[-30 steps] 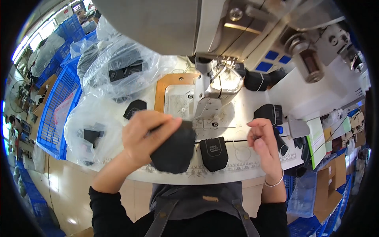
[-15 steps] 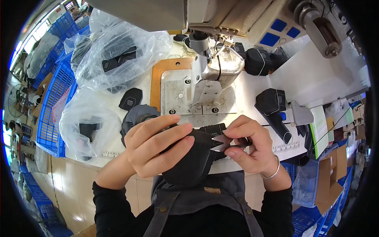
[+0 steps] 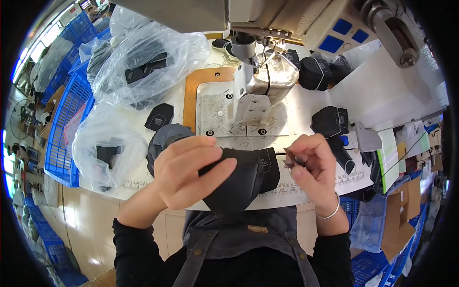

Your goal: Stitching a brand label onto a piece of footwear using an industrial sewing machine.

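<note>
A dark padded fabric piece (image 3: 236,186) hangs over the table's front edge, and my left hand (image 3: 184,172) grips it from the left. The left thumb is hidden behind the fabric. A flat black part with pale printing (image 3: 270,172) sticks out at the piece's right side. Small metal thread snips (image 3: 291,160) are held in the closed fingers of my right hand (image 3: 316,167), their blades pointing left, apart from the fabric. Just beyond both hands stands a sewing machine (image 3: 252,103) with its lamp lit.
Clear plastic bags (image 3: 112,143) with dark pieces cover the table's left. A loose black piece (image 3: 159,117) lies beside them. Bundled black pieces (image 3: 330,120) sit at the right. A blue crate (image 3: 67,129) stands left, and a cardboard box (image 3: 400,215) lower right.
My right hand has drawn the snips back to the right, away from the fabric. The fabric has turned and lifted slightly in my left hand, showing more of its printed part.
</note>
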`<state>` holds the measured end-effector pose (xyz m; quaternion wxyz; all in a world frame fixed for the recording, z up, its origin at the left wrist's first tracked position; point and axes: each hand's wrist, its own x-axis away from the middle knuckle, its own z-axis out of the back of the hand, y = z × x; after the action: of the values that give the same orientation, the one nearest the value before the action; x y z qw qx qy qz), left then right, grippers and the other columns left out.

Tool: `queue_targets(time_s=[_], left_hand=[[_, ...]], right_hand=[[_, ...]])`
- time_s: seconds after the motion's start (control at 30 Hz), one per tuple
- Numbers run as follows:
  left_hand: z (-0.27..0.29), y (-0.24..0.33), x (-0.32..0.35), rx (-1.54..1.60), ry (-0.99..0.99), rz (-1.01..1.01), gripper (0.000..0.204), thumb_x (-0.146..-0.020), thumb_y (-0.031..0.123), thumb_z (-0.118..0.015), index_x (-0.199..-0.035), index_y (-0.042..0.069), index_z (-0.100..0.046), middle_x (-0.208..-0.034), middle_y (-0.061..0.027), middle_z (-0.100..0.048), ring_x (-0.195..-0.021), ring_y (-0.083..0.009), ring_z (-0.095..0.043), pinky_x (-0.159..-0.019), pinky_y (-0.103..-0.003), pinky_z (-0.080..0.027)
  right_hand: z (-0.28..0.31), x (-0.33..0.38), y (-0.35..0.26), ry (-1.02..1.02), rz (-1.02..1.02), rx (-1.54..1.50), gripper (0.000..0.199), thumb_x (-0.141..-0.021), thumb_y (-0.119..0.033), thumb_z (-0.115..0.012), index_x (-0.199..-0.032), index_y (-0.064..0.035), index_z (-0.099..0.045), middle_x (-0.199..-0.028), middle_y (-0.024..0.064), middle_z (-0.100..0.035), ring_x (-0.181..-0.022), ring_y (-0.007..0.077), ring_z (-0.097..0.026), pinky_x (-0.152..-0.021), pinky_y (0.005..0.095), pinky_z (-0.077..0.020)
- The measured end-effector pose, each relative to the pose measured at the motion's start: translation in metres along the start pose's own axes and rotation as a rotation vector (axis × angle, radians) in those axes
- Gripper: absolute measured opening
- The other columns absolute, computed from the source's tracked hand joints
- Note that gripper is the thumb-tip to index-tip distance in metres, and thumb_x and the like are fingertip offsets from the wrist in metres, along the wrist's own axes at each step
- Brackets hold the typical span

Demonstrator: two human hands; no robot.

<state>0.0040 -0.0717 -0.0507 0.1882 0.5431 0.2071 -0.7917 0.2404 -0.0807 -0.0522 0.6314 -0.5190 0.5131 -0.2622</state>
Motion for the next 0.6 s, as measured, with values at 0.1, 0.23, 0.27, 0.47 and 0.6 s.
queue_targets(time_s=[0.1, 0.23, 0.27, 0.47, 0.6], left_hand=[[0.005, 0.007, -0.003, -0.059, -0.115, -0.072, 0.028, -0.049, 0.008, -0.062, -0.077, 0.005, -0.066, -0.08, -0.0072, -0.058, -0.073, -0.0233, -0.058, -0.058, -0.025, -0.049], [0.014, 0.007, -0.002, 0.124, -0.342, 0.264, 0.031, -0.052, 0.005, -0.063, -0.083, 0.005, -0.064, -0.077, -0.0051, -0.058, -0.069, -0.0217, -0.058, -0.056, -0.026, -0.048], [0.018, 0.005, -0.001, 0.182, -0.35, 0.475, 0.027, -0.062, 0.005, -0.066, -0.089, 0.004, -0.062, -0.078, -0.0052, -0.059, -0.066, -0.0183, -0.058, -0.055, -0.024, -0.047], [0.055, -0.051, 0.043, 0.187, -0.175, 1.454, 0.018, -0.084, 0.017, -0.057, -0.091, 0.0, -0.059, -0.069, -0.0004, -0.06, -0.055, -0.002, -0.051, -0.044, -0.017, -0.038], [0.068, -0.088, 0.085, 0.035, -0.332, 1.412, 0.022, -0.087, 0.018, -0.051, -0.096, -0.001, -0.058, -0.064, -0.0001, -0.055, -0.045, -0.0044, -0.046, -0.042, -0.019, -0.035]], right_hand=[[-0.005, 0.001, -0.004, -0.18, -0.248, -0.059, 0.045, -0.071, -0.012, -0.072, -0.107, -0.0004, -0.047, -0.084, 0.0035, -0.053, -0.073, 0.0045, -0.049, -0.066, 0.0176, -0.0401], [-0.024, 0.006, 0.005, -0.235, -0.266, 0.079, 0.038, -0.073, -0.009, -0.067, -0.107, 0.0, -0.051, -0.079, 0.0032, -0.054, -0.068, 0.0057, -0.05, -0.061, 0.0183, -0.0396], [-0.017, 0.007, 0.007, -0.168, -0.276, 0.069, 0.035, -0.076, -0.007, -0.063, -0.108, 0.0005, -0.05, -0.077, 0.0032, -0.054, -0.067, 0.0061, -0.05, -0.061, 0.019, -0.0401], [0.007, 0.013, 0.013, -0.04, -0.285, 0.189, 0.017, -0.084, -0.01, -0.051, -0.094, 0.0035, -0.057, -0.067, 0.0034, -0.054, -0.064, 0.0081, -0.052, -0.058, 0.0192, -0.0398], [0.006, 0.007, 0.015, -0.044, -0.216, 0.403, 0.014, -0.083, -0.007, -0.052, -0.092, 0.003, -0.058, -0.064, 0.0039, -0.053, -0.061, 0.0092, -0.053, -0.056, 0.0198, -0.0391]])
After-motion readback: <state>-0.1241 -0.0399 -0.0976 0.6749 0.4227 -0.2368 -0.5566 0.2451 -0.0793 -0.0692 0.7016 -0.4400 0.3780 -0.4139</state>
